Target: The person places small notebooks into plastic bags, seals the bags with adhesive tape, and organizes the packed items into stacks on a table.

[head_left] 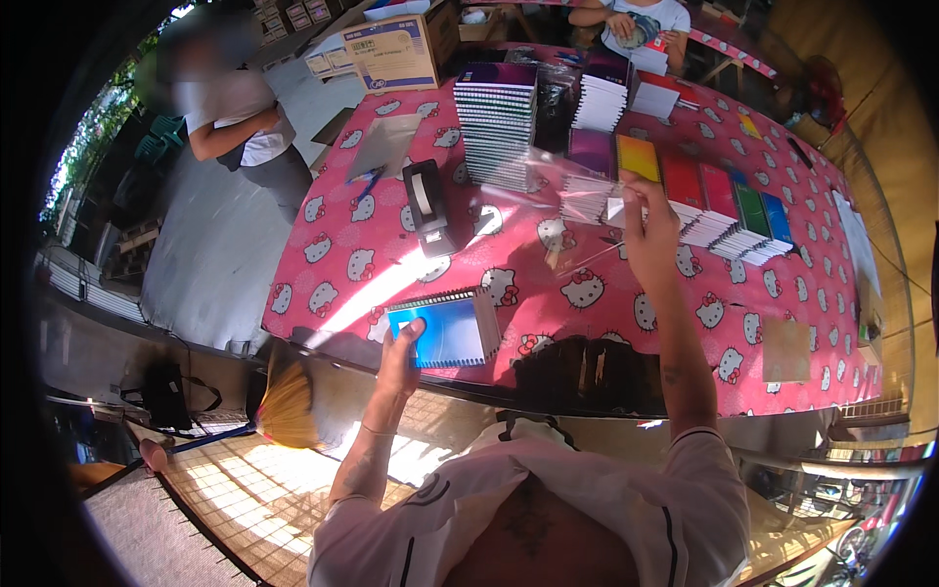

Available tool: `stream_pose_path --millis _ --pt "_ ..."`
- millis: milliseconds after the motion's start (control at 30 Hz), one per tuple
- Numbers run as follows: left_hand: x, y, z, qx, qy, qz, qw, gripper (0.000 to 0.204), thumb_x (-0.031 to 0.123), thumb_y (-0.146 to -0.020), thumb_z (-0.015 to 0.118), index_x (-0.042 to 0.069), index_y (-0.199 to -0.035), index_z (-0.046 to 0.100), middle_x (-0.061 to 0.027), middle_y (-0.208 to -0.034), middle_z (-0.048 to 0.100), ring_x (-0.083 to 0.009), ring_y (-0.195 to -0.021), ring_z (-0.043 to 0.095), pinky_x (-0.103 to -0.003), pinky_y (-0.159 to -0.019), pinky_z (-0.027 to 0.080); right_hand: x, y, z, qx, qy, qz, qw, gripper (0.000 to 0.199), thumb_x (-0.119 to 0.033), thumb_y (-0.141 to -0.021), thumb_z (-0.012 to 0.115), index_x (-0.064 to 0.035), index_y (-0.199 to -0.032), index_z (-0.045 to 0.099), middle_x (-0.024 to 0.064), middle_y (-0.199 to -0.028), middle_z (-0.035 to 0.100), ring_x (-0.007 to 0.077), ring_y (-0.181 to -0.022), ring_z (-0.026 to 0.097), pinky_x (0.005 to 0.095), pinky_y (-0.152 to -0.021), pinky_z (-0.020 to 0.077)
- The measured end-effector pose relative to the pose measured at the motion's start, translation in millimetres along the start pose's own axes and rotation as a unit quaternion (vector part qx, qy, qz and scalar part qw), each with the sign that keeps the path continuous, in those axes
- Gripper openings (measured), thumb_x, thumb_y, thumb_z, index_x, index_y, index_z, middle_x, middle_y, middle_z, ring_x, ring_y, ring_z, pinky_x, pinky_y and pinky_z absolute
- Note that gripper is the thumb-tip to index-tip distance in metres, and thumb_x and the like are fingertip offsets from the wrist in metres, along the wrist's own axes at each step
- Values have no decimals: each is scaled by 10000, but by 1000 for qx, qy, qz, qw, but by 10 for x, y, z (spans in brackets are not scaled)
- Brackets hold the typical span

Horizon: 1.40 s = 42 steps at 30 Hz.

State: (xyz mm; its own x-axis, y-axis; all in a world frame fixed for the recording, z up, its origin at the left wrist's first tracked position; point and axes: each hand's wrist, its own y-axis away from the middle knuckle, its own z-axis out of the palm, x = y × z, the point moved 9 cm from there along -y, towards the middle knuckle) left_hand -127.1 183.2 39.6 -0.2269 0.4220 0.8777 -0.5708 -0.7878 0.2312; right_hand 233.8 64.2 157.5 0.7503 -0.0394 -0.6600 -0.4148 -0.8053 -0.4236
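Observation:
My left hand [399, 358] grips a small stack of blue spiral notebooks [458, 331] at its left end, thumb on the top cover, near the front edge of the table. Farther right and higher, my right hand [649, 225] pinches a clear plastic bag [565, 247], which spreads leftward from the fingers over the table. A black tape dispenser [424, 207] stands beyond the notebooks. Behind the bag are a tall pile of spiral notebooks [496, 127] and shorter piles with purple, yellow [638, 154], red, pink, green and blue covers.
A pink patterned cloth [577, 323] covers the table. At the far left lie a pen [368, 183] and a clear plastic sheet [387, 144], near a cardboard box [393, 54]. One person stands left; another handles something across the table. A broom [286, 409] is below the left edge.

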Motion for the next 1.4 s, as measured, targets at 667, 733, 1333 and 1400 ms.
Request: stream_pose_path --millis 667,733,1333,1400 --pt "-1149 -459 1680 -111 -152 -130 973 448 380 -818 788 -13 -989 657 -55 -878 685 -154 -792 682 -301 -709 555 -200 2322 1142 -315 88 -77 942 216 -332 -931 645 -117 -942 636 66 -1444 533 299 -1411 411 682 -1119 229" --pt "-1442 -639 1638 -119 -237 -148 953 434 414 -804 795 -1 -858 677 -41 -783 680 -144 -742 680 -294 -666 534 -208 2413 1112 -280 52 -98 953 234 -348 -928 652 -114 -922 650 75 -1426 550 294 -1396 434 655 -1139 221" --pt "-1143 -629 1550 -84 -514 16 854 655 662 -871 612 18 -906 725 -106 -706 695 -248 -646 703 -399 -573 534 1128 2370 254 7 -145 344 928 416 -265 -940 644 -52 -1297 613 156 -1230 641 301 -1111 636 390 -907 512" --pt "-1166 -590 1458 -64 -456 -10 888 664 639 -916 563 -8 -985 700 -111 -702 689 -260 -622 691 -421 -580 538 1188 2388 470 -7 -241 398 885 458 -309 -968 619 -41 -1337 582 166 -1182 663 269 -1071 659 378 -872 527"
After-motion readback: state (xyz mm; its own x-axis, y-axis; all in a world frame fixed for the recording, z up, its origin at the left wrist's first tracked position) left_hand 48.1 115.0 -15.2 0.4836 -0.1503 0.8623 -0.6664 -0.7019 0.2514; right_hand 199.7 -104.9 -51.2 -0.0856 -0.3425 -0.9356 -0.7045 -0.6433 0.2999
